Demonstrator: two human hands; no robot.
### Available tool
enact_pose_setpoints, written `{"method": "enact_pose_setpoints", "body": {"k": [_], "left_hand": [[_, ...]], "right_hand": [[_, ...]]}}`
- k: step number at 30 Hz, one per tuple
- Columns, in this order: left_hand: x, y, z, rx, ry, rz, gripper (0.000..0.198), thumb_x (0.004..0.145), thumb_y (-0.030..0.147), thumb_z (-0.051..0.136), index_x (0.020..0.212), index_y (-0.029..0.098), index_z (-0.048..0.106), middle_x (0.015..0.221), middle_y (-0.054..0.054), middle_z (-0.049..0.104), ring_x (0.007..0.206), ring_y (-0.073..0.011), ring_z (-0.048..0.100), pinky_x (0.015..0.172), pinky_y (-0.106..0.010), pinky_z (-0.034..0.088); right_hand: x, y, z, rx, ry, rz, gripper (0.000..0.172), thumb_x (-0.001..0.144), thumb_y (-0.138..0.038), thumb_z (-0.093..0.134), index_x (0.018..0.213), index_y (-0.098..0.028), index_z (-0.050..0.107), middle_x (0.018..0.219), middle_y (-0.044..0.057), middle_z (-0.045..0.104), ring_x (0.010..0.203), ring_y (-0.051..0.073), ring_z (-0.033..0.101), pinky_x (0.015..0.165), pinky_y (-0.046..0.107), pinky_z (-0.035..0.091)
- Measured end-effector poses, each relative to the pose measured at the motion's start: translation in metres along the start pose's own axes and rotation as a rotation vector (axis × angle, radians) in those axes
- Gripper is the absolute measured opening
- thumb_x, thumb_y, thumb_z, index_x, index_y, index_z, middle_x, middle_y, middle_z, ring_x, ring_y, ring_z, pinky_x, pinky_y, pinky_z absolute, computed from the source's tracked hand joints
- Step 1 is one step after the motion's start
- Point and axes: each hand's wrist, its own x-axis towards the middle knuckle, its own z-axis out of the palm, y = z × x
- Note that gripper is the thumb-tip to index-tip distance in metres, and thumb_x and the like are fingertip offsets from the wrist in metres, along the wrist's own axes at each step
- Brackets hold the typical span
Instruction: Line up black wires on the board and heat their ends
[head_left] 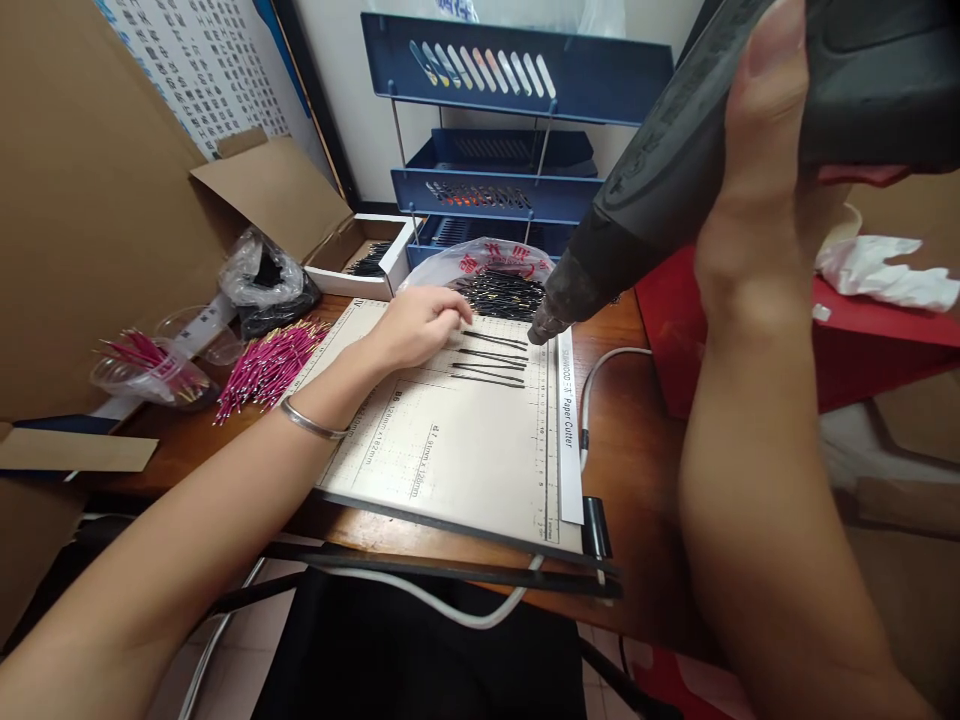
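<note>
My right hand [757, 170] grips a black heat gun [675, 140], held up close to the camera. Its nozzle [551, 320] points down at the far right edge of a cream paper cutter board [457, 450]. Several thin black wires [491, 360] lie side by side on the board just left of the nozzle. My left hand [416, 325], a metal bangle on its wrist, rests on the board with bent fingers pressing on the left ends of those wires.
A plastic bag of black wires [499, 285] lies behind the board. Pink-sleeved wires [266, 365] and plastic cups [150, 370] sit at the left. A blue tray rack [510, 110], cardboard boxes [285, 200] and a red box [862, 340] surround the desk. A white cord [592, 390] runs along the right.
</note>
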Motion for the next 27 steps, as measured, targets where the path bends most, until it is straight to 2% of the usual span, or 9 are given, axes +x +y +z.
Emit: {"method": "enact_pose_setpoints", "body": {"k": [3,5,7,9,11,16,20,25,27], "left_hand": [[-0.018,0.021,-0.002,0.102,-0.167,0.091,0.057,0.101,0.050,0.042,0.136,0.019,0.074,0.147,-0.010,0.071,0.139,-0.0313,0.062,0.123,-0.048,0.044],[-0.027,0.032,0.001,0.164,-0.306,0.079,0.075,0.103,0.063,0.038,0.160,0.017,0.054,0.170,-0.012,0.049,0.160,-0.0316,0.041,0.135,-0.049,0.025],[-0.032,0.037,0.007,0.215,-0.425,0.022,0.087,0.105,0.070,0.029,0.172,0.015,0.032,0.180,-0.013,0.027,0.169,-0.0298,0.022,0.139,-0.051,0.010],[-0.031,0.037,0.014,0.252,-0.477,-0.019,0.090,0.106,0.071,0.020,0.175,0.013,0.019,0.183,-0.013,0.016,0.172,-0.0280,0.012,0.139,-0.053,0.001],[-0.029,0.033,0.020,0.279,-0.484,-0.021,0.090,0.107,0.070,0.015,0.176,0.012,0.014,0.183,-0.014,0.013,0.173,-0.0276,0.008,0.139,-0.054,-0.002],[-0.033,0.028,0.020,0.302,-0.498,0.032,0.091,0.107,0.072,0.014,0.176,0.014,0.013,0.183,-0.013,0.009,0.173,-0.0269,0.007,0.139,-0.053,-0.004],[-0.033,0.034,0.017,0.293,-0.499,0.002,0.084,0.108,0.065,0.012,0.176,0.015,0.017,0.182,-0.014,0.015,0.172,-0.0271,0.012,0.139,-0.054,-0.001],[-0.031,0.029,0.021,0.267,-0.473,-0.003,0.084,0.109,0.065,0.012,0.176,0.016,0.017,0.183,-0.011,0.014,0.172,-0.0267,0.011,0.139,-0.055,-0.001],[-0.041,0.022,0.019,0.248,-0.434,-0.013,0.084,0.109,0.067,0.013,0.177,0.017,0.015,0.183,-0.010,0.014,0.172,-0.0261,0.012,0.139,-0.055,-0.001]], "right_hand": [[0.002,0.002,-0.002,-0.052,0.015,0.068,0.069,0.084,-0.046,0.083,0.142,-0.012,0.064,0.148,-0.006,0.068,0.154,0.017,0.053,0.136,0.025,0.039],[0.006,0.008,-0.004,-0.039,-0.007,0.051,0.074,0.082,-0.046,0.086,0.143,-0.011,0.064,0.152,-0.003,0.065,0.155,0.019,0.051,0.139,0.029,0.035],[0.010,0.016,-0.007,0.012,-0.047,-0.014,0.077,0.081,-0.047,0.088,0.143,-0.009,0.064,0.155,0.001,0.063,0.158,0.018,0.048,0.139,0.027,0.034],[0.014,0.022,-0.009,0.053,-0.081,-0.053,0.080,0.081,-0.048,0.088,0.145,-0.008,0.063,0.157,0.002,0.061,0.160,0.018,0.045,0.139,0.027,0.034],[0.015,0.025,-0.010,0.059,-0.090,-0.054,0.079,0.082,-0.052,0.087,0.145,-0.009,0.064,0.157,0.001,0.061,0.159,0.019,0.046,0.139,0.030,0.033],[0.015,0.023,-0.014,0.033,-0.118,-0.088,0.076,0.083,-0.054,0.086,0.143,-0.012,0.065,0.155,0.002,0.063,0.154,0.019,0.053,0.139,0.032,0.034],[0.012,0.016,-0.010,0.065,-0.131,-0.079,0.071,0.084,-0.051,0.085,0.140,-0.012,0.066,0.151,0.002,0.066,0.150,0.018,0.057,0.135,0.031,0.041],[-0.002,0.002,-0.002,-0.063,-0.044,0.036,0.062,0.085,-0.050,0.085,0.135,-0.017,0.069,0.151,0.002,0.067,0.159,0.019,0.047,0.141,0.032,0.030],[-0.004,0.001,-0.002,-0.051,-0.072,0.068,0.063,0.084,-0.051,0.086,0.134,-0.016,0.069,0.150,0.003,0.067,0.158,0.018,0.048,0.140,0.031,0.032]]}}
